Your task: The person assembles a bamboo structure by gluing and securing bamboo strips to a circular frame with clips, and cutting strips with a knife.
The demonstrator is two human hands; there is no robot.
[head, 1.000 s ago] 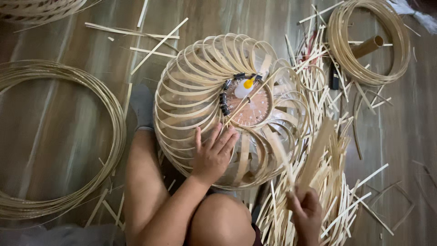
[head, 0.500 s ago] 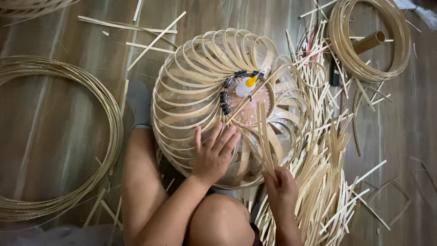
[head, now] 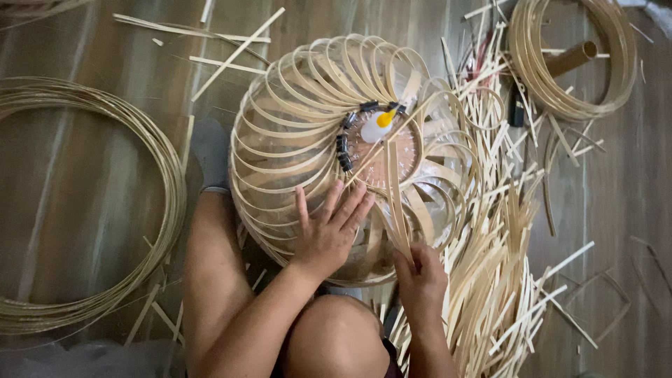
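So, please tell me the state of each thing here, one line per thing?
Left hand: flat, fingers spread, pressing on the bamboo lampshade.
Right hand: grip closed on bamboo strips, held upright.
Bamboo lampshade: partly woven, lying on the floor.
Glue bottle: capped, lying at the centre.

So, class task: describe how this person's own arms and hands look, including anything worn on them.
Both forearms are bare, with no sleeves in view. The left hand and the right hand wear no gloves, and no rings, watch or bracelet can be seen. Fingernails look short and unpainted.
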